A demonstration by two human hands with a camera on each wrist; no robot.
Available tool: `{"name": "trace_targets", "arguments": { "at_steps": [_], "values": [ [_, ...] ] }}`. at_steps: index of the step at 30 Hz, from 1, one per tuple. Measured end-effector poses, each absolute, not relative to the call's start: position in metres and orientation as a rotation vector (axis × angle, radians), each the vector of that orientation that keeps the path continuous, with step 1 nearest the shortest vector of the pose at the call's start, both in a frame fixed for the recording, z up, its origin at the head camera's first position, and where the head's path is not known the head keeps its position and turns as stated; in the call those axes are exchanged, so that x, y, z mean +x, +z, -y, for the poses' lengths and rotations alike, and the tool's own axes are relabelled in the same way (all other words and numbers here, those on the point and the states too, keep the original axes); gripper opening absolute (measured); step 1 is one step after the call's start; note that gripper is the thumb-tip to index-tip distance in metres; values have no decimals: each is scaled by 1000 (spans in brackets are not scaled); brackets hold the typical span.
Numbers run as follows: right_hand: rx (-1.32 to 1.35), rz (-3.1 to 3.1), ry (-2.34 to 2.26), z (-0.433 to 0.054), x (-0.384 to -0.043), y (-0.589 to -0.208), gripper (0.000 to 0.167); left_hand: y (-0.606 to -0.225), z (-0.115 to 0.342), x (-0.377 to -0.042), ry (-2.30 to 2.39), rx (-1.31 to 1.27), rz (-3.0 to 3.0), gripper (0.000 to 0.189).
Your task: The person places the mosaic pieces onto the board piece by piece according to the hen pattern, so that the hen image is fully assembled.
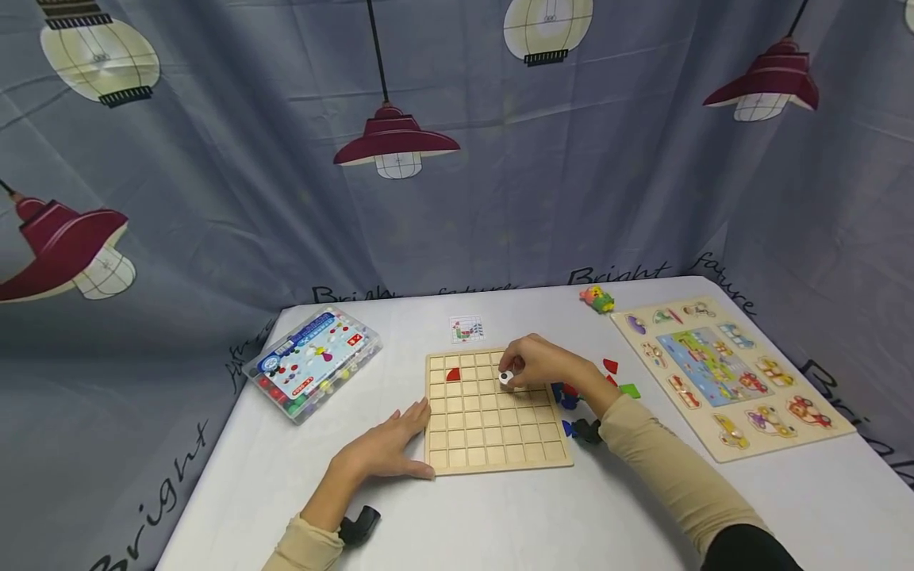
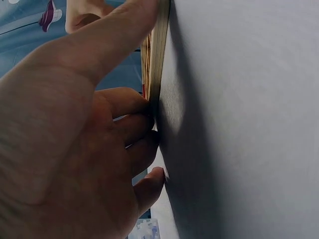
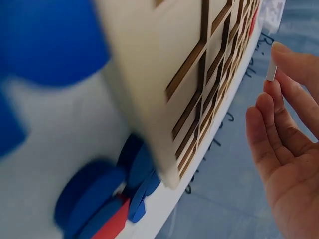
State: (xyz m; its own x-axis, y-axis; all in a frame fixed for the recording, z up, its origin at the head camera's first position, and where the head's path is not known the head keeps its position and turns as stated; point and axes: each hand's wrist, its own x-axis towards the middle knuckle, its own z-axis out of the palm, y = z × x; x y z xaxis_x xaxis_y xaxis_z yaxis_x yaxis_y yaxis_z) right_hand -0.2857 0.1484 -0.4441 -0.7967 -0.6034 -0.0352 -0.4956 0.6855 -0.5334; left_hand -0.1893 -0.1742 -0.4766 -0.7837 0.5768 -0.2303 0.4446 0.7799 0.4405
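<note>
A square wooden grid board lies on the white table, with a red quarter-round piece in a cell near its upper left. My right hand pinches a small white tile with a black dot between thumb and fingers, over the upper right part of the board. In the right wrist view the thin white tile shows edge-on between the fingertips. My left hand rests beside the board's left edge, fingers extended, thumb at the lower left corner; the left wrist view shows the thumb along the board's side.
Blue pieces, red pieces and a green piece lie right of the board. A picture card sits behind it. At left is a clear bead box; at right, a wooden vehicle puzzle and a colourful toy.
</note>
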Motion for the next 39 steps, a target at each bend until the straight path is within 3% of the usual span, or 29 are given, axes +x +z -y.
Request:
{"name": "trace_targets", "arguments": {
  "at_steps": [39],
  "values": [
    [-987,-2581,-637,-61,-298,-453,18,-475,169,-187,584,746,-2595,110]
  ]
}}
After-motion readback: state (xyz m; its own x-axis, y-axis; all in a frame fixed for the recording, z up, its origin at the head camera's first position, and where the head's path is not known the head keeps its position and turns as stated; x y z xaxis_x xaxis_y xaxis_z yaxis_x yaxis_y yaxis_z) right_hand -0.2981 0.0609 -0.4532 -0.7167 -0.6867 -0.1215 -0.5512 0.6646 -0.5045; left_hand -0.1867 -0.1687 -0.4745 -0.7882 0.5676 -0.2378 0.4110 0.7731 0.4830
